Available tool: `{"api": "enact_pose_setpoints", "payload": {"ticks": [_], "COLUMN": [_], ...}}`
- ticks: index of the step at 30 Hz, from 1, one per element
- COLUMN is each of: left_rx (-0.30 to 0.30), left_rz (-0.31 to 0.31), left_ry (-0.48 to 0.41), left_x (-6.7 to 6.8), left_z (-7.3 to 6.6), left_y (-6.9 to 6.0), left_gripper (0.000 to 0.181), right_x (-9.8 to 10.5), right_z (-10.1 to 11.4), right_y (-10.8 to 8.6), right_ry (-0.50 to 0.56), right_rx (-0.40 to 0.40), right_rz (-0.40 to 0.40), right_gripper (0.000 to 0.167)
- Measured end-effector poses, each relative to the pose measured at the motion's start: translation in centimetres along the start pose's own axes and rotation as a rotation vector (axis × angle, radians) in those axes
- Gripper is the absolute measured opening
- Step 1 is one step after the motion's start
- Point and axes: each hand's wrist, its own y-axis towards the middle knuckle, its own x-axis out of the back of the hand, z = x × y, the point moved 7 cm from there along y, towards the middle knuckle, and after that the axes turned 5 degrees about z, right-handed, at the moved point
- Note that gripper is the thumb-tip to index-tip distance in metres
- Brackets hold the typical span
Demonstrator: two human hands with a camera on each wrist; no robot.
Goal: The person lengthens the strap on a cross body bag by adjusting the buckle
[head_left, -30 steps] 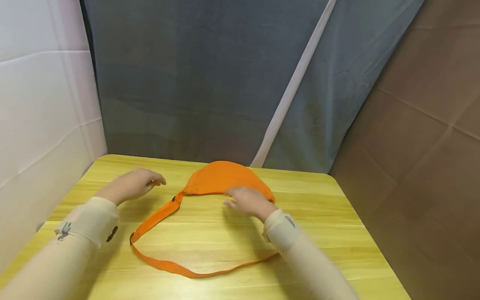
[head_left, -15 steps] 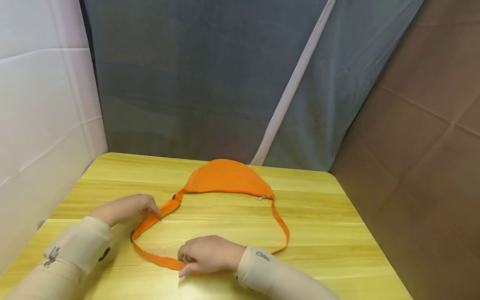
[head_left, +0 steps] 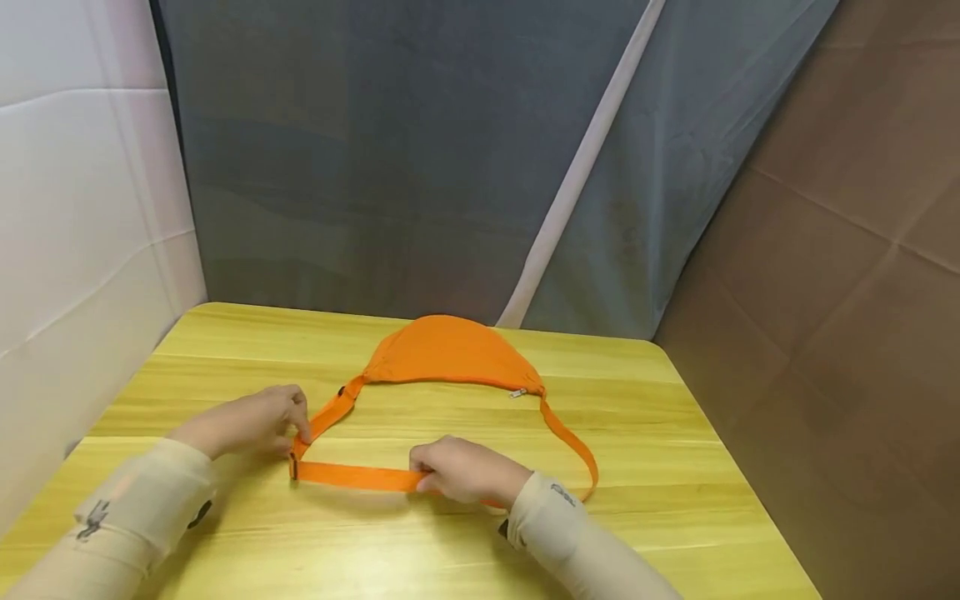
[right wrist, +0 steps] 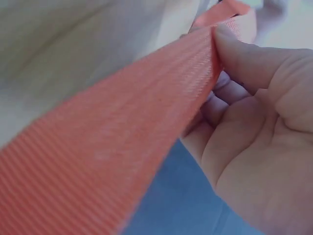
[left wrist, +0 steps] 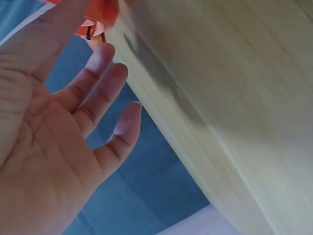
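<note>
An orange waist bag (head_left: 450, 354) lies at the far side of the table, its zip pull (head_left: 517, 393) at the right end. Its orange strap (head_left: 352, 476) loops towards me. My left hand (head_left: 247, 423) pinches the strap beside its dark slider (head_left: 293, 467); in the left wrist view the strap (left wrist: 103, 12) shows by the thumb, while the other fingers are loosely bent. Thumb and curled fingers of my right hand (head_left: 468, 471) grip the strap's front stretch, which runs straight between the hands. The right wrist view shows the strap (right wrist: 122, 117) pinched under the thumb of that hand (right wrist: 264, 132).
The wood-grain table (head_left: 675, 517) has rounded far corners. A grey cloth (head_left: 375, 167) hangs behind it, crossed by a pale slanting strip (head_left: 581, 167). White cloth (head_left: 82, 208) closes the left side and brown cloth (head_left: 847, 292) the right.
Both hands have come down onto the strap and taken hold. The right hand went left to the front stretch, then back right, drawing it straight. The slider moved right; the bag barely moved.
</note>
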Motion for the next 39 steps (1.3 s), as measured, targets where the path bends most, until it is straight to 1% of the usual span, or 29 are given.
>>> {"api": "enact_pose_setpoints", "payload": {"ticks": [2, 3, 5, 7, 9, 11, 13, 14, 18, 21, 22, 23, 25, 27, 29, 30, 33, 37, 39], "left_rx": [0.024, 0.040, 0.043, 0.024, -0.008, -0.044, -0.047, -0.053, -0.010, -0.016, -0.036, -0.051, -0.064, -0.063, -0.044, -0.035, -0.022, -0.020, -0.025], "left_rz": [-0.012, -0.020, -0.038, -0.052, -0.053, -0.049, -0.037, -0.041, -0.093, -0.153, -0.163, -0.171, -0.166, -0.147, -0.124, -0.110, -0.069, -0.010, 0.010], "left_ry": [-0.002, -0.002, 0.000, -0.014, -0.053, -0.102, -0.152, -0.156, -0.111, -0.067, -0.066, -0.062, -0.055, -0.059, -0.071, -0.080, -0.136, -0.212, -0.230], "left_x": [0.1, 0.1, 0.2, 0.3, 0.2, 0.0, -0.2, -0.3, -0.2, 0.1, 0.2, 0.2, 0.3, 0.2, 0.1, 0.1, -0.2, -0.7, -0.8], "left_z": [0.2, 0.3, 0.3, 0.1, -0.1, -0.4, -0.5, -0.6, -0.8, -1.4, -1.7, -2.0, -2.2, -2.3, -2.1, -2.0, -1.8, -1.7, -1.8], "left_y": [0.0, 0.0, 0.1, 0.4, 0.8, 1.3, 1.8, 2.0, 2.2, 2.2, 2.3, 2.3, 2.4, 2.6, 2.8, 2.9, 3.1, 3.4, 3.6], "left_gripper": [0.017, 0.017, 0.020, 0.024, 0.027, 0.028, 0.028, 0.027, 0.026, 0.026, 0.026, 0.022, 0.018, 0.015, 0.015, 0.018, 0.019, 0.010, 0.008], "right_x": [0.5, 0.6, 0.7, 0.8, 0.8, 0.9, 1.0, 1.0, 1.2, 1.5, 1.6, 1.7, 1.8, 1.8, 1.7, 1.7, 1.6, 1.5, 1.5], "right_z": [-1.7, -2.5, -4.3, -6.1, -7.8, -9.2, -10.4, -10.8, -11.9, -12.2, -12.4, -12.6, -12.9, -13.2, -13.4, -13.5, -13.8, -14.1, -14.2], "right_y": [-0.6, -0.8, -1.3, -1.7, -2.0, -2.2, -2.4, -2.5, -3.0, -3.4, -3.5, -3.5, -3.6, -3.7, -3.8, -3.8, -4.0, -4.3, -4.4], "right_ry": [0.044, 0.067, 0.117, 0.163, 0.199, 0.202, 0.198, 0.197, 0.234, 0.262, 0.260, 0.260, 0.261, 0.258, 0.259, 0.263, 0.292, 0.312, 0.308], "right_rx": [-0.035, -0.056, -0.104, -0.150, -0.190, -0.217, -0.238, -0.239, -0.245, -0.241, -0.243, -0.247, -0.245, -0.248, -0.239, -0.235, -0.231, -0.241, -0.244], "right_rz": [-0.027, -0.039, -0.060, -0.078, -0.096, -0.115, -0.127, -0.134, -0.152, -0.169, -0.174, -0.179, -0.182, -0.183, -0.183, -0.181, -0.176, -0.177, -0.181], "right_gripper": [0.016, 0.015, 0.011, 0.008, 0.007, 0.009, 0.012, 0.013, 0.016, 0.016, 0.016, 0.016, 0.015, 0.014, 0.012, 0.012, 0.013, 0.016, 0.015]}}
